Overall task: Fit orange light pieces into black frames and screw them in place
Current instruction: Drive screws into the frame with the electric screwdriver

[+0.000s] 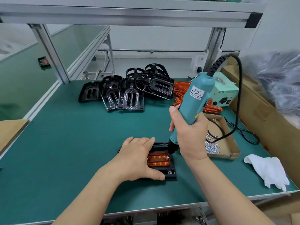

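Note:
A black frame (170, 173) lies flat on the green mat near the front, with an orange light piece (158, 160) seated in it. My left hand (138, 158) presses flat on the frame's left part, thumb along its front edge. My right hand (189, 135) grips a teal electric screwdriver (197, 98), held nearly upright, its black tip at the orange piece's far right corner. A pile of black frames (129, 88) sits at the back of the mat, and loose orange light pieces (180, 90) lie to its right, partly hidden by the screwdriver.
A shallow cardboard tray (227, 150) with several small screws stands right of my right hand. The screwdriver's black cable loops over it. A power supply box (225, 95) stands at the back right, a white cloth (267, 169) at the front right, cardboard boxes along the right edge.

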Tool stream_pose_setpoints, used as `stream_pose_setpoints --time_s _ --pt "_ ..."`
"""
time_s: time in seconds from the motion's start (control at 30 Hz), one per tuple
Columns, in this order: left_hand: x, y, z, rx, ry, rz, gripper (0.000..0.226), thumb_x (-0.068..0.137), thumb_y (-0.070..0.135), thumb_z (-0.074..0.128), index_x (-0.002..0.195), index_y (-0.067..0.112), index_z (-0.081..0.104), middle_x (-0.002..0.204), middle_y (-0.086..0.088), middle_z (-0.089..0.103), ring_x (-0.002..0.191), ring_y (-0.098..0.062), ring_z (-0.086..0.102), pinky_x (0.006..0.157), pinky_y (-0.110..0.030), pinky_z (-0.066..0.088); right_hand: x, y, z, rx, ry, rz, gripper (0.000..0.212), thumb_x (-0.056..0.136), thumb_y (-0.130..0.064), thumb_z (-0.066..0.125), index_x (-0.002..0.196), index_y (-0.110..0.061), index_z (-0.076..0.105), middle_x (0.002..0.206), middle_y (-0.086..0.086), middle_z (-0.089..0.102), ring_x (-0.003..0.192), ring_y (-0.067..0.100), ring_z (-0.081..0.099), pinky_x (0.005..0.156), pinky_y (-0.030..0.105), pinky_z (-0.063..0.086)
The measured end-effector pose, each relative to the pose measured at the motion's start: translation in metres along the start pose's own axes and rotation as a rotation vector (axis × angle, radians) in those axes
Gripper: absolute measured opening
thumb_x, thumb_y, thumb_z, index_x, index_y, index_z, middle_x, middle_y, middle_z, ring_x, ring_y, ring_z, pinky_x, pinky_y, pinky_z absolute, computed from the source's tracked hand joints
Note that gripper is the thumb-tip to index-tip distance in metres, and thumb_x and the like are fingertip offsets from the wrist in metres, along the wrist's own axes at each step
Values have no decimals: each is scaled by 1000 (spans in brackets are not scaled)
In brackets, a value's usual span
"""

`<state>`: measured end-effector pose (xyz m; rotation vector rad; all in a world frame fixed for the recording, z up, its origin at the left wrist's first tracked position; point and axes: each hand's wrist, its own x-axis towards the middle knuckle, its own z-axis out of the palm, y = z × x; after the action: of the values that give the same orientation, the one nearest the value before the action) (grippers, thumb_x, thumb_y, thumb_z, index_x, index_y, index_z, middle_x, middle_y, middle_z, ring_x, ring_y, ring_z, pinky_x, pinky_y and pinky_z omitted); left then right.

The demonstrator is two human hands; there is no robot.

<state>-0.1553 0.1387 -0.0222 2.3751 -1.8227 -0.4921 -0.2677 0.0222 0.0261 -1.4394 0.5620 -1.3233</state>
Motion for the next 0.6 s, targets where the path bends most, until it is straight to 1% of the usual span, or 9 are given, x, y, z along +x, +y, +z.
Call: stream_pose_setpoints --time_s 0.07,0.17,0.3,0.53,0.6 --pt "0 0 0 2 5 2 135 47 97 41 156 22 16 156 9 29 144 -13 24 123 -42 2 0 0 -1 6 7 -7 16 87 -19 71 78 -11 60 53 1 54 45 17 50 53 24 45" --pt "0 0 1 -5 9 1 135 47 97 42 156 22 15 157 9 29 145 -13 23 122 -41 1 -2 1 -1 2 4 -16 17 87 -19 71 78 -10 60 53 1 54 45 16 51 52 23 45" --pt "0 0 1 -5 9 -2 136 47 97 42 157 23 14 158 8 27 146 -14 21 122 -40 1 -3 1 1 1 -14 -30 16 88 -18 71 77 -14 60 53 1 54 45 17 51 52 26 45" --pt "0 1 1 -20 17 -7 135 46 95 43 157 24 15 157 10 27 145 -12 21 122 -38 0 0 3 2 -2 -21 -13 14 87 -18 72 78 -15 61 53 0 54 44 19 50 52 26 44" --pt "-1 1 1 -26 17 -10 135 45 95 43 157 24 15 158 10 27 145 -13 20 122 -37 0 -2 3 2 -9 -30 -14 15 87 -18 72 76 -19 61 51 0 53 44 19 49 52 27 43"
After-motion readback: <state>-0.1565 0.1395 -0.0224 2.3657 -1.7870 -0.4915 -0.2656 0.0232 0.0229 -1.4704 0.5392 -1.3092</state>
